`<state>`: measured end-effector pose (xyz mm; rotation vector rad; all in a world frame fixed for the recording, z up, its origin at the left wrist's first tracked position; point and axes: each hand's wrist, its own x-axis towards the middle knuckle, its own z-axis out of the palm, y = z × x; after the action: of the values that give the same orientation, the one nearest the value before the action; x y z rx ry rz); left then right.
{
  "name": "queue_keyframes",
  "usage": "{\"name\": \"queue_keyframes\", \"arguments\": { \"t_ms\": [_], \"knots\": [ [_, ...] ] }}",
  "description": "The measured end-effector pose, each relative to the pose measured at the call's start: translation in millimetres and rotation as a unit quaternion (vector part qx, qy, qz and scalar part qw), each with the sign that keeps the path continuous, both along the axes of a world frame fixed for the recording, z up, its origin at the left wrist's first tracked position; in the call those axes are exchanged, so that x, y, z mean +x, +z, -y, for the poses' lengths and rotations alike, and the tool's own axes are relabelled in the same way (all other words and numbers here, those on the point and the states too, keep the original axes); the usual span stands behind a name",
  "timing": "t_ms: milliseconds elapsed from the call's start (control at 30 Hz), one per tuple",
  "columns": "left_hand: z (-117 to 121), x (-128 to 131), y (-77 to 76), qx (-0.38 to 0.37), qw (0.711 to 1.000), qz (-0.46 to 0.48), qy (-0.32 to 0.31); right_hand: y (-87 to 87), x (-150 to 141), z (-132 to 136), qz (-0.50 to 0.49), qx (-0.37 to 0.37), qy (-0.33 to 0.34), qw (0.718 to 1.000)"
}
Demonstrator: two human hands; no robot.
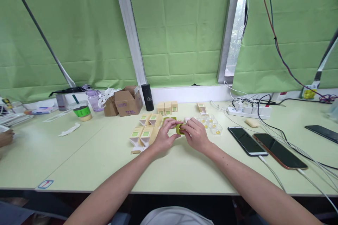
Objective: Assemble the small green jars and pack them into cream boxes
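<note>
A small olive-green box-like piece (180,129) is held up between my two hands, just above the table. My left hand (166,134) grips it from the left with thumb and fingers. From the right, the bent fingers of my right hand (194,134) pinch at its near side and partly cover it. Flat-topped cream cartons with green windows (146,134) stand close by my left hand, some with open flaps. Behind my hands another green piece (173,118) partly shows. Clear plastic cups with yellow bits inside (217,129) lie right of my right hand.
Small closed cartons (168,108), one open carton (202,108) and a black bottle (147,97) stand at the back. A cardboard box (128,102) and drink cup (82,111) are left. Phones (247,141) with cables and a power strip (249,112) lie right. Another person's hand (5,137) shows far left.
</note>
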<state>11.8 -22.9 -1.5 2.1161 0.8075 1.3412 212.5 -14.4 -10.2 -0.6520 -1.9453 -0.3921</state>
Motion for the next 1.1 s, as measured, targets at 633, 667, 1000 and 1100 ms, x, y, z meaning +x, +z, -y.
{"name": "queue_keyframes", "arguments": {
  "t_ms": [633,667,1000,1100],
  "knots": [
    [-3.1,-0.9,-1.8,0.026,0.995,-0.026,0.095,-1.2,4.8,3.7,0.005,-0.083,0.058,0.995],
    [-3.0,-0.9,-2.2,0.025,0.995,-0.023,0.089,-2.1,4.3,3.0,-0.001,-0.086,0.058,0.995],
    [-4.9,-2.3,0.6,0.017,0.991,-0.018,0.134,-8.9,2.6,-2.6,-0.078,-0.118,0.082,0.987],
    [-6.1,-0.1,-0.1,-0.010,0.991,-0.018,0.136,-10.3,2.2,-3.1,-0.083,-0.129,0.089,0.984]
  ]
}}
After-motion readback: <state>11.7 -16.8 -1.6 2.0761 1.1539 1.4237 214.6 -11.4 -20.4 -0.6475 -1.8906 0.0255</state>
